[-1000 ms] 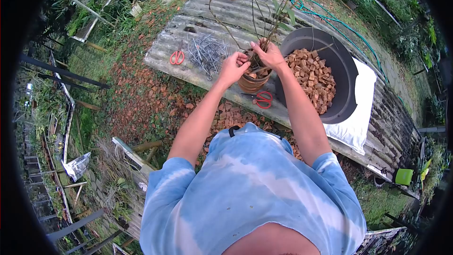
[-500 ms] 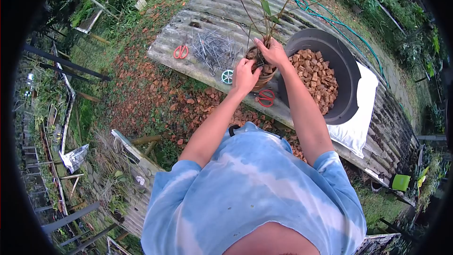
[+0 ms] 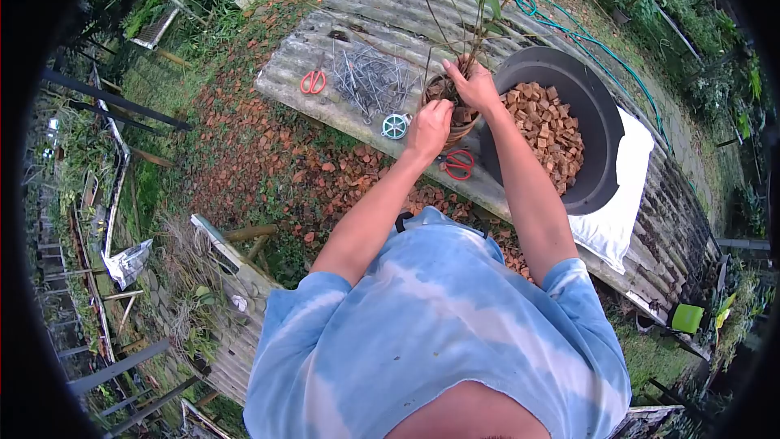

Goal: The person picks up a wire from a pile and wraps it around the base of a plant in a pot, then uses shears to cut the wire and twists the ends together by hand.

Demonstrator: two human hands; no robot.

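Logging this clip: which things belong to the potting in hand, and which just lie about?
In use: left hand and right hand on the clay pot, its plant.
Lying about: wire spool, scissors, wire pins, tub of brick chips.

My one view comes from the head-worn camera, fisheye, looking steeply down and forward past the blue tie-dye shirt [image 3: 422,333] at arm's reach onto the grey corrugated sheet bench [image 3: 357,32], dark vignette ringing the frame, grass around.

No readable text, seemingly.
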